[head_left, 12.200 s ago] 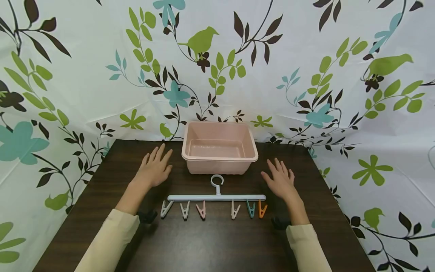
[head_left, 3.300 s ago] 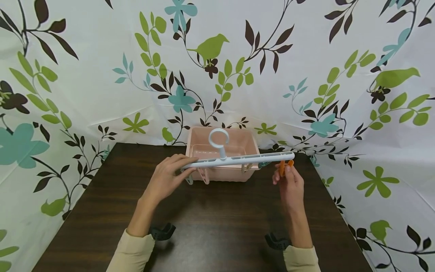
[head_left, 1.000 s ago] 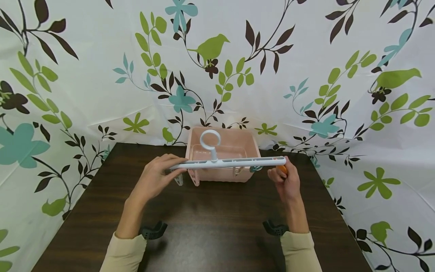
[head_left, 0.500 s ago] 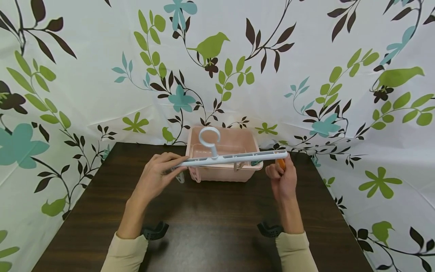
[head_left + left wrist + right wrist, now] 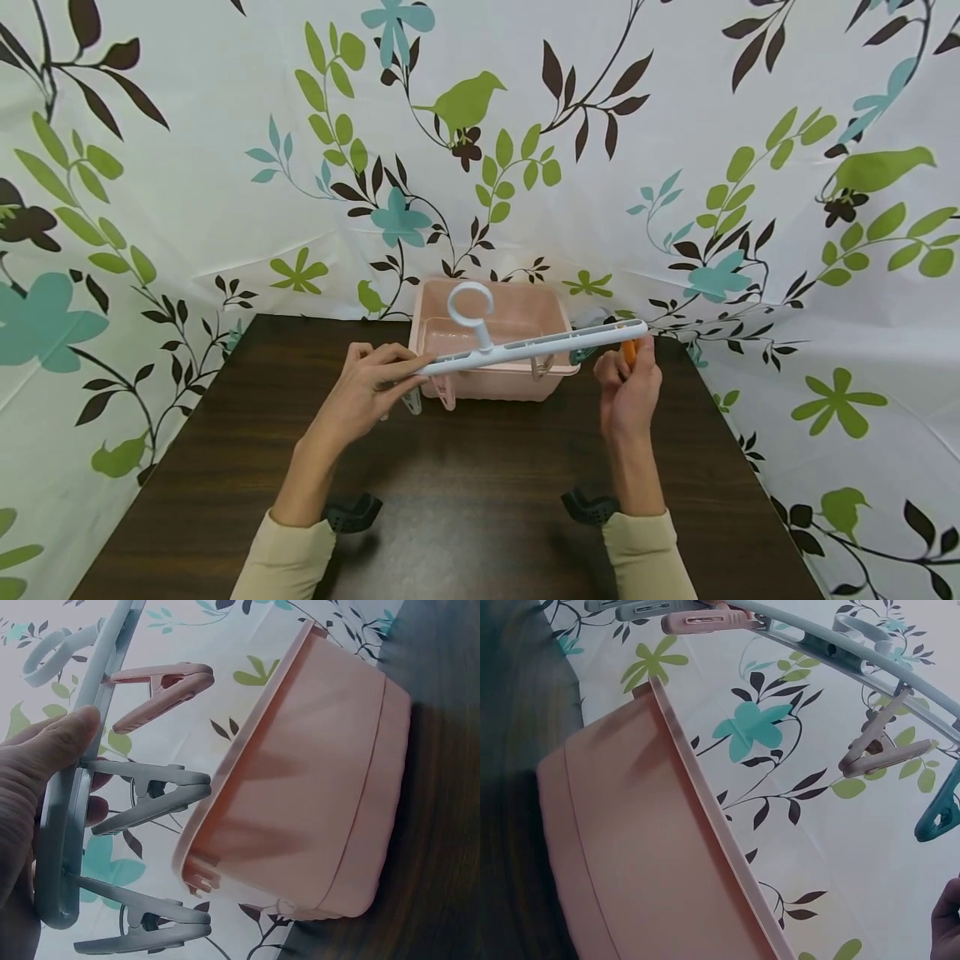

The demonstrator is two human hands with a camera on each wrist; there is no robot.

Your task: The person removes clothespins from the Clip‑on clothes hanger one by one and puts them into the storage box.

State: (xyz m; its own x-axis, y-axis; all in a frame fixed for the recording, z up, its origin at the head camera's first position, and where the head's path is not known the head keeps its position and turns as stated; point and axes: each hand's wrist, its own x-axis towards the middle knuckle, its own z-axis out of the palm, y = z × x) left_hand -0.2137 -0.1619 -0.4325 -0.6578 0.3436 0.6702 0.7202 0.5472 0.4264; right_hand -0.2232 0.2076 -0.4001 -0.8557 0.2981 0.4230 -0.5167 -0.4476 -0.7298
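My left hand (image 5: pixel 360 392) pinches the left end of a light blue clip hanger (image 5: pixel 532 348), thumb against the bar and fingers behind. The bar is held up before the pink tub (image 5: pixel 487 385), its right end tilted higher and its hook (image 5: pixel 469 304) up. Two grey clips (image 5: pixel 154 796) and a pink clip (image 5: pixel 165 694) hang from the left part. A beige clip (image 5: pixel 881 746) and a teal clip (image 5: pixel 939 814) hang farther right. My right hand (image 5: pixel 628 392) pinches an orange clip (image 5: pixel 629 352) under the right end; fingers partly hide its join with the bar.
The pink tub stands on the dark wooden table (image 5: pixel 465 483), close to the patterned cloth (image 5: pixel 225 192) at the back. Black wrist mounts (image 5: pixel 354 512) stick out from both wrists over the table.
Compared with the oldest frame, the hanger and clips are off the table, with the clips hanging from the bar. Since half a second ago, the bar has shifted right and its right end has risen.
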